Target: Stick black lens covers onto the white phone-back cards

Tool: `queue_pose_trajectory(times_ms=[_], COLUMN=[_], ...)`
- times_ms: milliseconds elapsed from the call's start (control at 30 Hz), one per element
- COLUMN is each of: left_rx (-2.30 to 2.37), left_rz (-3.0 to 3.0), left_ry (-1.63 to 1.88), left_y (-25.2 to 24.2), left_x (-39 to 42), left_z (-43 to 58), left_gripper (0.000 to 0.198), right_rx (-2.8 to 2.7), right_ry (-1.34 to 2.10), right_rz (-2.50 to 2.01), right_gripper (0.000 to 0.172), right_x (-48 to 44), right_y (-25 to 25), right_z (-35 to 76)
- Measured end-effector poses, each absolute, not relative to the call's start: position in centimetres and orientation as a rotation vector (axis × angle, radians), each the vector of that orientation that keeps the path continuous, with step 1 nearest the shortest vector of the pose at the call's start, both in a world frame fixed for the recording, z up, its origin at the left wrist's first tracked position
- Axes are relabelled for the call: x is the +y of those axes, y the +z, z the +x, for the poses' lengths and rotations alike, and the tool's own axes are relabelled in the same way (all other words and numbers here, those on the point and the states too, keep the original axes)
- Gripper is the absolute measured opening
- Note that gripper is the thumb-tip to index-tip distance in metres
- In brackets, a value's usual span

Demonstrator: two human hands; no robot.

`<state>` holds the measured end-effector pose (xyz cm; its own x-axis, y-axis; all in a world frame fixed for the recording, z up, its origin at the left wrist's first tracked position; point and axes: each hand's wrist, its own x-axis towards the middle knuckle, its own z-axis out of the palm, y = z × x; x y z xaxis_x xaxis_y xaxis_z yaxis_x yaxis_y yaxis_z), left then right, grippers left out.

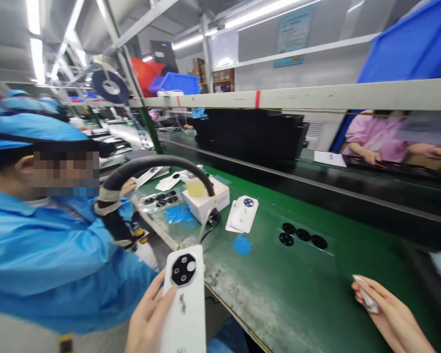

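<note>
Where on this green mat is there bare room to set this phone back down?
Bare green mat lies between the blue disc, the three black discs and your right hand. It's crowded leftward, around the white box, the bottle of yellow liquid and the tray of black rings.

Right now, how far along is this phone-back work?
Done: the white phone back in the left hand already carries a black camera plate. In hand: the right hand pinches a white strip. Left: four black discs lie on the green bench mat.
</note>
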<state>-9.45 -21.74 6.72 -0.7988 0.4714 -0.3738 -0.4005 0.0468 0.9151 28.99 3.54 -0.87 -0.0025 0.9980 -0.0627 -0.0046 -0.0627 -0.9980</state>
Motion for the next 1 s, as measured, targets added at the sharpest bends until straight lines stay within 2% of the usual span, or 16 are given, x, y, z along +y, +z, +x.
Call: queue_pose_trajectory(times_ms=[100,267,433,567,833,1000], left_rx=[1.538,1.003,0.845,0.891,1.219,1.228], left_rz=[0.591,1.141,1.281,1.201,1.172,1.179], left_ry=[1.747,1.467,1.439,1.523,1.541,1.515], left_y=[11.0,17.6,20.5,20.3,20.2,20.6], left_x=[-17.1,-9.5,-6.7,-6.7,-6.6,-6.6], left_z=[-5.0,1.4,5.0,6.4,6.5,6.4], left_gripper=[0.064,0.053,0.051,0.052,0.042,0.039], right_rx=[-1.208,-1.24,-1.126,-1.189,-1.541,-1.558], right_ry=[1.225,0.96,0.319,0.07,-0.159,-0.261], right_rz=[-1.225,-1.062,-0.787,-0.783,-0.851,-0.873], right_gripper=[0.039,0.029,0.016,0.009,0.02,0.02], right_x=[2.4,-1.2,-6.4,-7.7,-6.3,-5.6], right_y=[2.2,11.6,20.1,21.0,19.7,19.8], right_z=[27.2,24.8,22.1,20.3,19.6,19.2])
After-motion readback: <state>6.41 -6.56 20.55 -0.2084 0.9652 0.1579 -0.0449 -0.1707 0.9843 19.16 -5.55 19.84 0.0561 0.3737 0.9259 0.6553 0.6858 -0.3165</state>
